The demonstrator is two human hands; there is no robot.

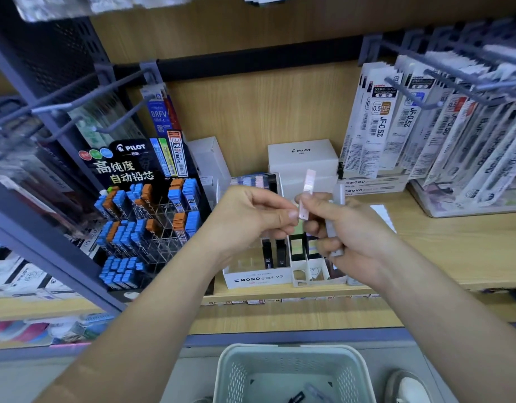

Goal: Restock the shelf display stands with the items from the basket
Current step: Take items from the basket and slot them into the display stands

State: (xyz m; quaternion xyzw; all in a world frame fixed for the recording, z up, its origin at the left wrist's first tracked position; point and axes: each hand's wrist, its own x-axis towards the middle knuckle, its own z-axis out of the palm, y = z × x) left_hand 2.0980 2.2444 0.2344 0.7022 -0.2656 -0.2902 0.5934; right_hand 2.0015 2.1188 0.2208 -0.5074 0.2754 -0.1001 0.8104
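Pinching the lower end of a pale pink lead case (307,193) between thumb and forefinger of the left hand (251,216), with the other fingers curling loosely toward the palm. Meeting the same case from the other side with thumb and forefinger of the right hand (355,237), while gripping a small bundle of pale grey cases (336,228) in the curled remaining fingers. Holding the pink case nearly upright in the air between both hands, its top leaning slightly right.

Working just above a white display stand (256,279) on the wooden shelf (454,245), holding black cases (275,253) and pale green cases (297,245) in side-by-side slots. Facing a white box (302,158) at the back of the shelf, behind the stand. Passing, to the left, a black rack (126,167) crowded with blue and orange lead cases (146,216) in a clear grid. Passing, to the right, rows of refill packs (396,126) hanging from grey hooks.

Standing over a pale green basket (236,370) at the bottom of the view, well below the shelf, with a dark item (297,398) and a pale purple item (318,391) lying on its bottom. Showing a white shoe (408,386) just right of the basket.
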